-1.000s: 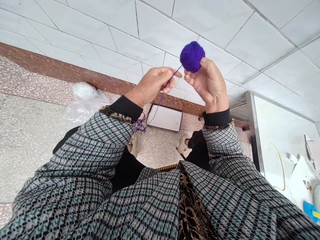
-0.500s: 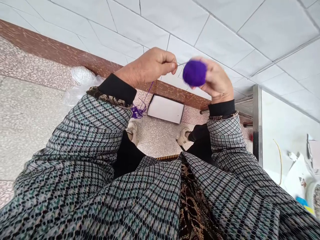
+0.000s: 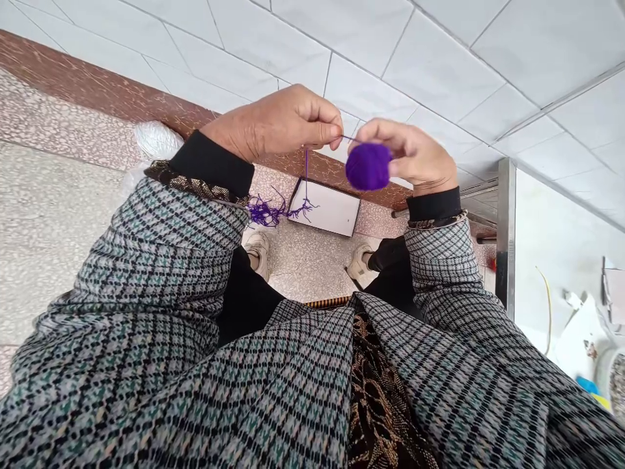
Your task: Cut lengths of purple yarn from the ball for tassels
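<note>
A purple ball of yarn (image 3: 368,167) is gripped in the fingers of my right hand (image 3: 415,153), slightly blurred. My left hand (image 3: 293,120) pinches the purple strand (image 3: 306,170) between thumb and forefinger. From that pinch a short taut length runs across to the ball. On the other side the strand hangs down to a loose purple tangle (image 3: 266,212), which lies by the left shoe and partly over the edge of a flat white box lid (image 3: 327,207) with a dark rim.
A white wrapped bundle (image 3: 157,140) lies on the speckled floor at the left, against the brown skirting. White wall tiles rise ahead. A metal table leg (image 3: 505,241) and a white tabletop (image 3: 532,260) with clutter stand at the right. Both shoes (image 3: 360,264) are below.
The ball has dropped slightly and moved left, turning in my right hand. My left hand has shifted a little left. Part of the tangle is now drawn over the white lid.
</note>
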Tool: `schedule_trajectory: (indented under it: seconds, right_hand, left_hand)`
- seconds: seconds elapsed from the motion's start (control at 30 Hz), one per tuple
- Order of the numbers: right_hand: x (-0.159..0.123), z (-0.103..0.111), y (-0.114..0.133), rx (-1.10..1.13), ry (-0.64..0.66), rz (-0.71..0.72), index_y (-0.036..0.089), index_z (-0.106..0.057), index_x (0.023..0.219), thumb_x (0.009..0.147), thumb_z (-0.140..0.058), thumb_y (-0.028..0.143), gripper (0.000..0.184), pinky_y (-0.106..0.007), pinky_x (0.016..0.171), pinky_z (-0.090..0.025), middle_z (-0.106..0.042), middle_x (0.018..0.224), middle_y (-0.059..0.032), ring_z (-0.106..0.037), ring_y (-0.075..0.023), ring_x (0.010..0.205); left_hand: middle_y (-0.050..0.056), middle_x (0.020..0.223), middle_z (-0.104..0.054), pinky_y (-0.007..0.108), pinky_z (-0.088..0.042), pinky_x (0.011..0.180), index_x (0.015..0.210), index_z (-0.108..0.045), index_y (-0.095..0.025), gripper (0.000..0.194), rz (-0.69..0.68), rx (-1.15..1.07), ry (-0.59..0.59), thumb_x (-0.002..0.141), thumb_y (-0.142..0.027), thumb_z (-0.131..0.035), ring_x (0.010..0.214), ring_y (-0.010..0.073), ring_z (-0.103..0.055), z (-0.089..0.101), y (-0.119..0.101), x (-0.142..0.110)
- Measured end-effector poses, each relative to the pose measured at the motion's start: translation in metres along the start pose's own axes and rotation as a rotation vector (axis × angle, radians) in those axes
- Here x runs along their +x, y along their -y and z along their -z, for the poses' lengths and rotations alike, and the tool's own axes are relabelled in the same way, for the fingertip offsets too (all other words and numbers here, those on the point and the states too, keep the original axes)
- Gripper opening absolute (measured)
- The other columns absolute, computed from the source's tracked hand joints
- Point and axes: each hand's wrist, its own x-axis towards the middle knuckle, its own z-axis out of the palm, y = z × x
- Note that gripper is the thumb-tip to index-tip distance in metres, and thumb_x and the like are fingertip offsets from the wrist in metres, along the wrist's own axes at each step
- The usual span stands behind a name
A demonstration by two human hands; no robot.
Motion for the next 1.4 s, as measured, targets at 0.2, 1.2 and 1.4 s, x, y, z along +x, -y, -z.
schedule_trajectory:
  seconds: [0.2,1.2,1.4]
  right_hand:
    - [0.011,-0.017,0.005,0.273,-0.575,0.325,0.031,-0.059,0.114,0.089,-0.09,0.055,0.046,-0.036,0.088,-0.065,-0.072,0.119,-0.0031,-0.068,-0.0234,0.098]
    - [-0.002,0.011,0.007,-0.357,0.24,-0.283,0.024,-0.065,0.11,0.082,-0.08,0.033,0.033,-0.035,0.102,-0.064,-0.078,0.111,-0.0025,-0.075,-0.0229,0.111]
    - [-0.013,0.007,0.001,0.091,-0.08,0.023,0.026,-0.066,0.112,0.07,-0.085,0.049,0.052,-0.041,0.107,-0.065,-0.076,0.102,-0.0037,-0.075,-0.0256,0.101]
  left_hand:
    - [0.004,0.071,-0.055,0.05,-0.053,0.087,0.079,-0.073,-0.026,0.033,-0.045,-0.056,0.149,0.099,-0.052,-0.075,0.073,0.0206,-0.047,-0.018,0.018,0.012]
    - [0.004,0.083,-0.067,0.044,-0.062,0.106,0.086,-0.077,-0.014,0.025,-0.042,-0.193,0.181,0.103,-0.032,-0.078,0.097,0.0232,-0.075,-0.028,0.05,0.022]
    - [0.01,0.108,-0.082,0.049,-0.06,0.122,0.109,-0.082,-0.015,0.041,-0.116,-0.583,0.139,0.117,-0.054,-0.072,0.118,0.0272,-0.082,-0.037,0.076,0.027]
